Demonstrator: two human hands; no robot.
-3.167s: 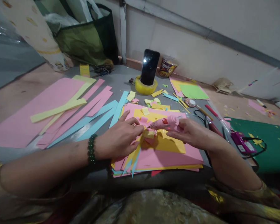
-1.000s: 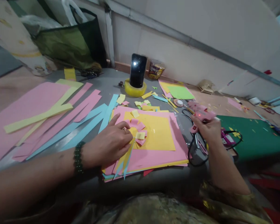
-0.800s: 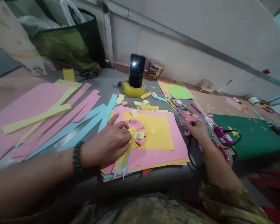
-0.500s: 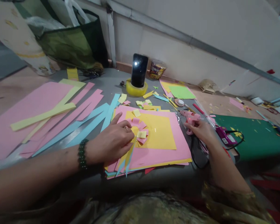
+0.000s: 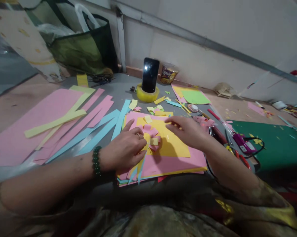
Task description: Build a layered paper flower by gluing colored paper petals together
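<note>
My left hand [image 5: 125, 147] lies over the left side of a paper flower, its thumb and curled fingers pressing on it and one finger raised. The paper flower [image 5: 153, 131] has a ring of pink and pale yellow strips round a yellow middle; narrow blue and yellow strips trail from it toward me. It rests on a yellow sheet [image 5: 175, 144] on a stack of pink paper [image 5: 197, 161]. My right hand [image 5: 188, 130] hovers over the yellow sheet's right side, fingers loosely bent and holding nothing. Beyond its wrist lies a pink glue gun [image 5: 204, 121], partly hidden.
Long paper strips [image 5: 94, 123] and a large pink sheet [image 5: 51, 115] spread to the left. At the back a phone [image 5: 150, 75] leans in a yellow tape roll [image 5: 147, 93], beside a snack cup [image 5: 168, 73]. Right are red-handled scissors [image 5: 243, 161] and a purple power strip [image 5: 243, 144].
My right hand has let go of the glue gun and moved left over the yellow sheet. My left hand stays on the flower; the view has shifted slightly.
</note>
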